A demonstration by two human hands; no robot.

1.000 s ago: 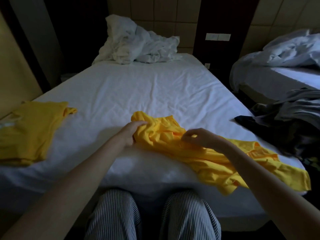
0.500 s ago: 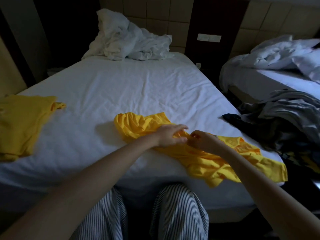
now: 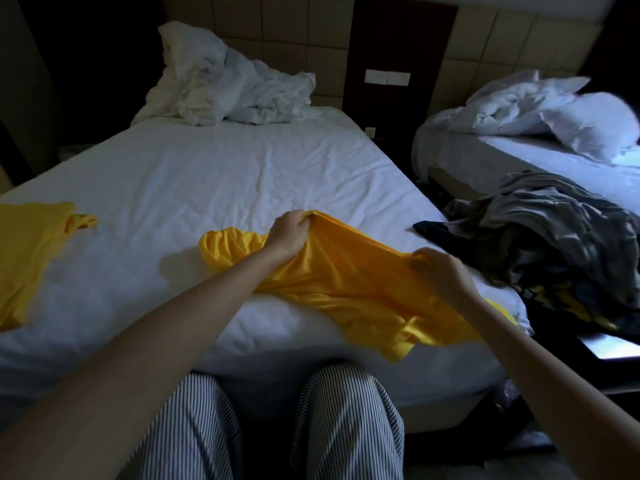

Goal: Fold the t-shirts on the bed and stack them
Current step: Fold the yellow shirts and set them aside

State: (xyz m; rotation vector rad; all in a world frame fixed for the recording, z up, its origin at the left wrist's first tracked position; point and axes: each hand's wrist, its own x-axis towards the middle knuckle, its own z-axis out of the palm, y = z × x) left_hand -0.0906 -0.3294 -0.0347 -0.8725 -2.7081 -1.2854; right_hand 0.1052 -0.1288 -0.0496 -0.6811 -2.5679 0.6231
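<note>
A crumpled yellow t-shirt (image 3: 349,282) lies at the near right edge of the white bed (image 3: 225,181). My left hand (image 3: 289,235) grips a bunch of its fabric and holds it raised off the sheet. My right hand (image 3: 440,271) grips the same shirt further right, so the cloth is stretched between both hands. Part of the shirt hangs over the bed's front edge. Another yellow t-shirt (image 3: 27,258) lies flat on the bed's left side, apart from both hands.
A rumpled white duvet (image 3: 228,88) is piled at the head of the bed. A heap of grey and dark clothes (image 3: 554,230) sits to the right, beside a second bed (image 3: 540,147). My striped trouser legs (image 3: 270,427) are against the bed's front edge.
Both hands have taken hold of the yellow shirt, lifted it and moved apart, pulling the cloth taut between them. The camera has shifted left and tilted.
</note>
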